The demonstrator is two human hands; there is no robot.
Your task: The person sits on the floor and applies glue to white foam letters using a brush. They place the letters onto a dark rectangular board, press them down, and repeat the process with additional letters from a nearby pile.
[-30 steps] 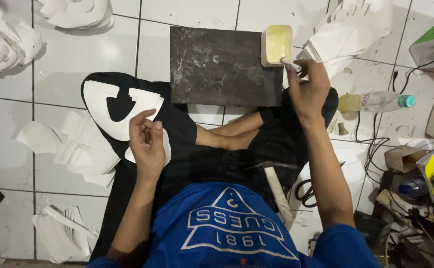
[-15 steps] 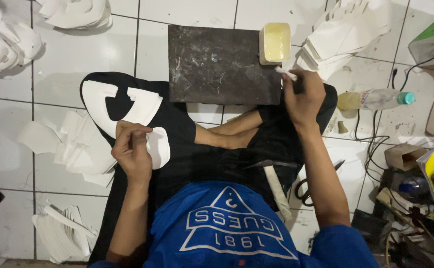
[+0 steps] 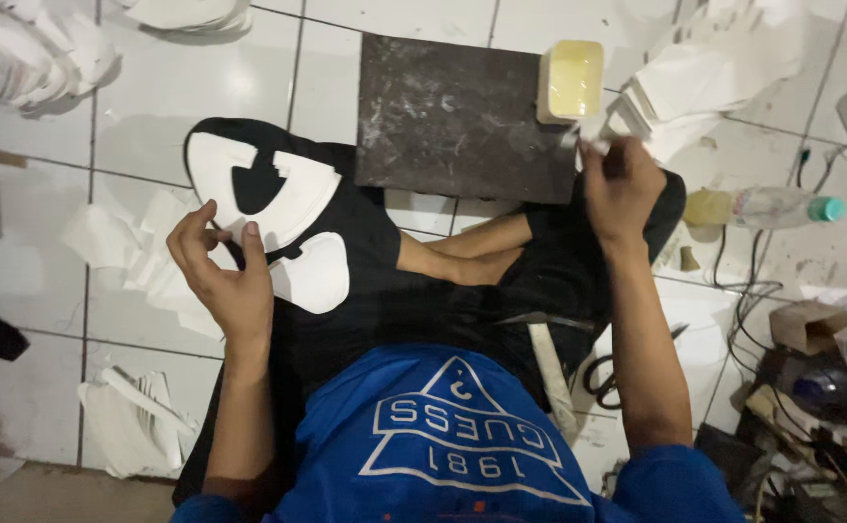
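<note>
I sit cross-legged on a white tiled floor. My left hand (image 3: 222, 276) hovers with loosely curled fingers over white cut pieces (image 3: 278, 199) lying on black fabric (image 3: 365, 281) across my left leg; it holds nothing that I can see. My right hand (image 3: 622, 184) is closed on a small brush whose white tip points toward a pale yellow glue tub (image 3: 570, 79). The tub stands at the far right corner of a dark stone slab (image 3: 462, 116) in front of me.
Stacks of white cut pieces lie at the far right (image 3: 704, 77), far left (image 3: 26, 58), left (image 3: 142, 261) and near left (image 3: 138, 421). A plastic bottle (image 3: 762, 206), cables, scissors (image 3: 605, 376) and cluttered boxes crowd the right side.
My left hand has slid left and nearer to me, off the small white piece on my leg. My right hand has drawn the brush back from the glue tub toward the slab's edge.
</note>
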